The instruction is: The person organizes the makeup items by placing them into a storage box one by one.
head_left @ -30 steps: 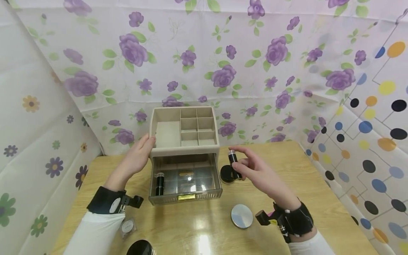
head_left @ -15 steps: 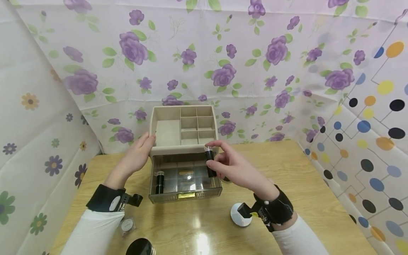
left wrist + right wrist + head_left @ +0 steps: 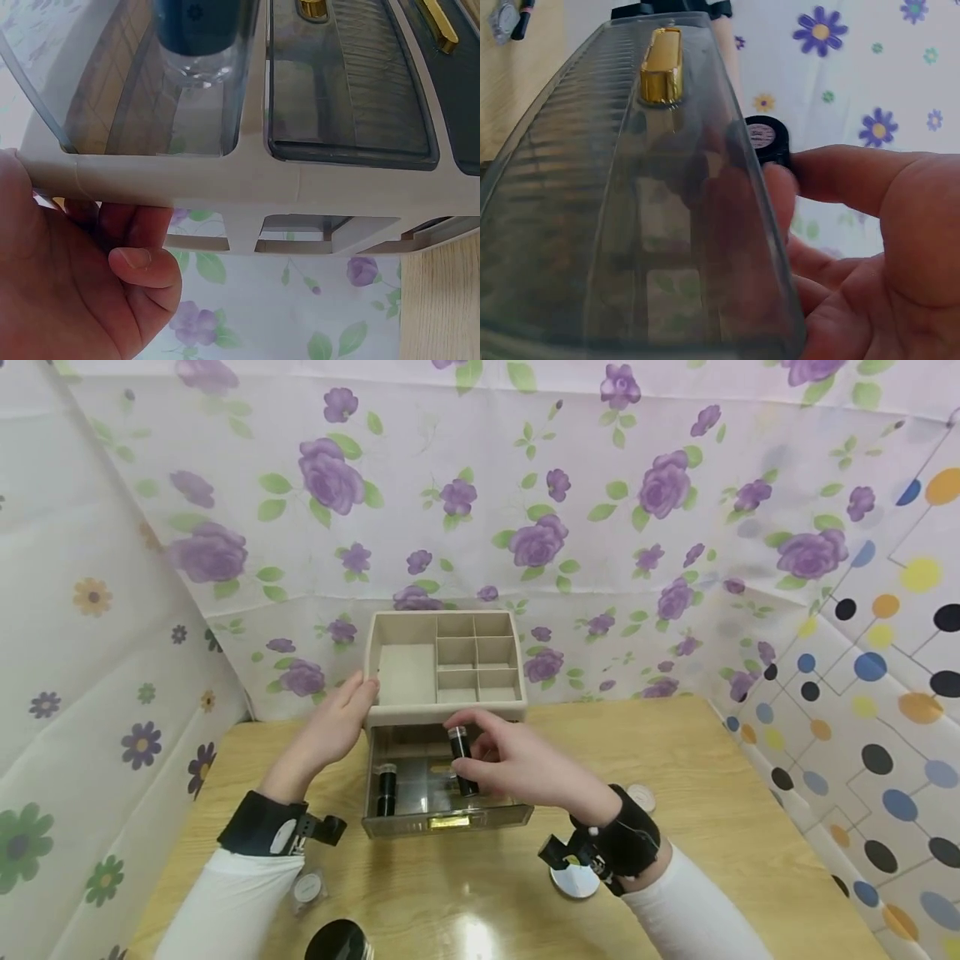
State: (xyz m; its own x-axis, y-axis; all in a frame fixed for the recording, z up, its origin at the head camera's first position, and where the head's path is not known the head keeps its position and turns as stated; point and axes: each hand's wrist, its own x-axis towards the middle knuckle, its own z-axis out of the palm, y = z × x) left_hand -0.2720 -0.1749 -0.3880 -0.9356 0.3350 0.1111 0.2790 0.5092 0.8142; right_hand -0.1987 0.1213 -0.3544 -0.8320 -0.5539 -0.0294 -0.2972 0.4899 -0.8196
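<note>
A beige cosmetics organizer [image 3: 446, 714] stands at the back of the table, its clear drawer [image 3: 487, 818] pulled out. My left hand [image 3: 337, 722] grips the organizer's upper left side; in the left wrist view its fingers curl in at the casing's edge. Over the drawer, my right hand [image 3: 525, 764] pinches a black cosmetic tube [image 3: 462, 768] with a clear top between thumb and fingers. The tube tilts slightly, and its labelled end [image 3: 763, 136] shows beyond the drawer wall in the right wrist view. A similar black tube [image 3: 386, 789] is in the drawer's left part.
A round silver-topped item [image 3: 576, 883] lies beneath my right wrist, and a pale round item [image 3: 642, 797] beyond it. Near my left forearm are a small white-lidded pot [image 3: 307, 887] and a black round lid [image 3: 337, 939]. A floral cloth [image 3: 480, 527] hangs behind the organizer.
My right hand has carried the black tube leftward from beside the organizer to above the open drawer. The left hand has stayed on the organizer; the head view has shifted slightly.
</note>
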